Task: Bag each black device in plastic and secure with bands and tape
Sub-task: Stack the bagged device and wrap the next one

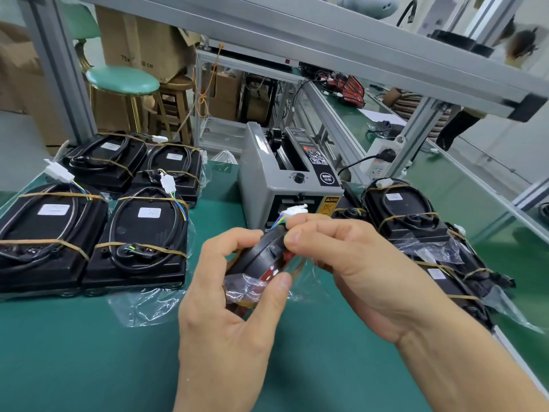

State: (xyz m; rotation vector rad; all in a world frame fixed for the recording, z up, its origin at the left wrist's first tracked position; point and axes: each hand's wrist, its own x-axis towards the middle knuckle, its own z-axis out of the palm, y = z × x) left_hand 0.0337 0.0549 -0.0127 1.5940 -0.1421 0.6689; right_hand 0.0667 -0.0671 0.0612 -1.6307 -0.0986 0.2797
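Note:
I hold one black device (261, 255) on edge above the green table, partly inside a clear plastic bag (246, 288). My left hand (228, 310) grips its lower end through the plastic. My right hand (350, 263) pinches its upper edge near the white connector (292, 211) with coloured wires. Red parts of the device show through the bag. To the left lie several bagged black devices (139, 233) bound with tan rubber bands. Another pile of banded devices (407, 215) lies at the right.
A grey automatic tape dispenser (276, 173) stands just behind my hands. The green table mat (89, 352) extends in front. An aluminium frame (326, 34) runs overhead. Stools and cardboard boxes stand behind the table at the left. A person stands at the far right.

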